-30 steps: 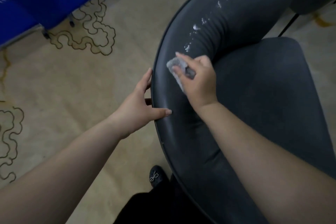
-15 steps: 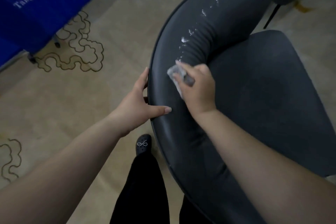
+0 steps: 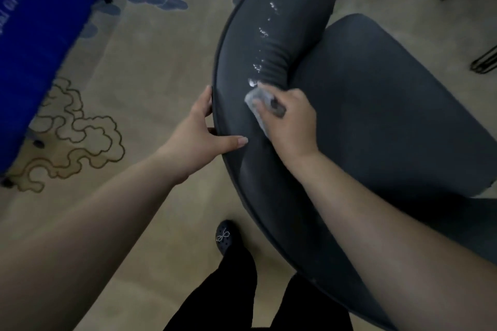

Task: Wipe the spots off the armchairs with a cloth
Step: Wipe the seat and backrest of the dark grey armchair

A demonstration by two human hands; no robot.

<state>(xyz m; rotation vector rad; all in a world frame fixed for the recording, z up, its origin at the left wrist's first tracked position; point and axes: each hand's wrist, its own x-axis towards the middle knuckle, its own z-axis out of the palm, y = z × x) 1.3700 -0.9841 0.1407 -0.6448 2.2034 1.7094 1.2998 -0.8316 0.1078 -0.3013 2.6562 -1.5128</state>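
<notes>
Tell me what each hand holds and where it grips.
Right hand presses a bunched cloth under its fingers against the armchair backrest. Left hand grips the backrest's outer rim.

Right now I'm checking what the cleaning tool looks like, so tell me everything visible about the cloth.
The cloth is a small, pale grey-white wad, soft and crumpled, mostly hidden under the right hand, which presses it flat against the dark padded backrest of the armchair. It sits just below the nearest white spot in a trail of spots. Only its upper-left edge and a strip beside the palm show.
</notes>
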